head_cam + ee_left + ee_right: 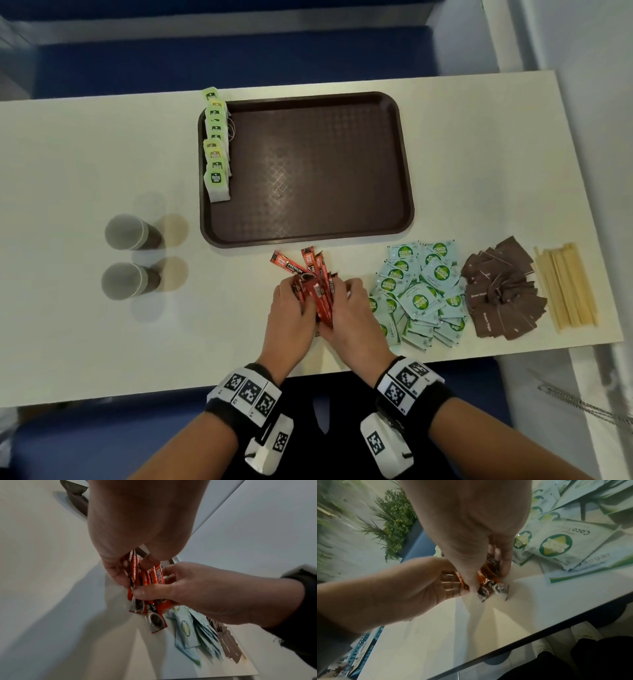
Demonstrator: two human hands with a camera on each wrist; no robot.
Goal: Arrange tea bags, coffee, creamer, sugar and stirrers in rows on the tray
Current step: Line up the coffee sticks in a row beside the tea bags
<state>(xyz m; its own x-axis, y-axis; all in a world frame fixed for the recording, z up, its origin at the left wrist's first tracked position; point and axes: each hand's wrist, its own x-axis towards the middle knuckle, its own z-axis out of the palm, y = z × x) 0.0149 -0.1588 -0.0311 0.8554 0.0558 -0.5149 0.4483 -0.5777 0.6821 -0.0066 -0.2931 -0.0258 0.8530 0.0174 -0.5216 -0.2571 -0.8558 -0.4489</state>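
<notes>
Coffee: bundle of red foil coffee sticks (317, 286) on the white table (85, 171), at 6 o'clock below the dark brown plastic tray (394, 164).
Left hand (291, 313): fingers curled round the bundle.
Right hand (352, 315): fingers clamped on its other side.
Tea: green-tagged tea bags (216, 144) rowed along the tray's 9 o'clock edge.

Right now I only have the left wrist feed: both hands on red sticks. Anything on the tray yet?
Observer: Yes, one row of tea bags along the tray's left edge; the rest is bare.
Operator: Are the sticks lifted?
Observer: Mostly bunched between left hand and right hand; a few coffee sticks fan out toward the tray.
Operator: Stirrers?
Observer: Wooden stirrers lie at the table's far right, past the brown packets.
</notes>
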